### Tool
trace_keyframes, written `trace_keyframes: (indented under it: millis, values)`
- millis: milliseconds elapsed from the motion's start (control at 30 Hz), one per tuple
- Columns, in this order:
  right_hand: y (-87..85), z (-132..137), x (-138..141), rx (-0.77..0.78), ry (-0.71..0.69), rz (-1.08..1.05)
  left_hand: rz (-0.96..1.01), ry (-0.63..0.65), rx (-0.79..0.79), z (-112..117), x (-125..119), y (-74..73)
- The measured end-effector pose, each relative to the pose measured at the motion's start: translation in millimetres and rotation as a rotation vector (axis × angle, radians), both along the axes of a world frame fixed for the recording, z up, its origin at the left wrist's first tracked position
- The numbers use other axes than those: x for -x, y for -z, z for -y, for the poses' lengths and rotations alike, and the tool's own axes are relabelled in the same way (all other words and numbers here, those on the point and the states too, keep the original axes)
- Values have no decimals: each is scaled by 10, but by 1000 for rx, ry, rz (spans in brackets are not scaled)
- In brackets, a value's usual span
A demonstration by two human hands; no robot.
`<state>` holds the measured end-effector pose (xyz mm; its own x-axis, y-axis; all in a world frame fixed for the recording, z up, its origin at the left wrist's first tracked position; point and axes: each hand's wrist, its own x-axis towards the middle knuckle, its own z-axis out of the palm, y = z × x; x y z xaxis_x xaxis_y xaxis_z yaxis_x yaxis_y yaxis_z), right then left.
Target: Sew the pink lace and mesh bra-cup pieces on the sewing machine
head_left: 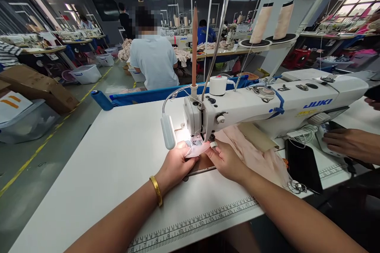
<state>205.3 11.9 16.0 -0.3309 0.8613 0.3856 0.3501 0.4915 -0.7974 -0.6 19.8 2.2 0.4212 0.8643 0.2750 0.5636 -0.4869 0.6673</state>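
Under your left hand (175, 166) and right hand (228, 162) spreads the white tabletop (118, 158), a printed ruler (198, 224) running along its edge nearest you. Just beyond both hands stands the white sewing machine (237, 101), its body stretching off to the right past your right hand. A loose heap of pale pink fabric (259, 162) lies just right of your right hand. Farther right of it are another person's hand (344, 140) and, closer in, a black phone (303, 165). A small lamp (168, 131) hangs just beyond your left hand; a blue spool (101, 100) sits well to its left. Between your hands is a small pink cloth (196, 150) — left hand clamped on its left end, right hand on its right. A gold bracelet (156, 191) circles your left wrist.
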Motion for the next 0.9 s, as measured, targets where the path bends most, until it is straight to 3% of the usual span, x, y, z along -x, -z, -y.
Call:
trace_keyframes:
  millis: [100,200,333,533,900]
  values:
    - [-10,-1,-62,-95,-53,143,19,46,-100,49,13,-8]
    - [-65,19,-140,-162,-230,384,-79,84,-251,143,40,-15]
    - [-182,86,-209,-145,-372,542,-182,193,-340,295,91,-55]
    - [-231,122,-237,-100,-378,536,-214,259,-308,374,108,-104]
    - [-220,78,-220,-88,-301,622,-199,176,-368,286,81,-42]
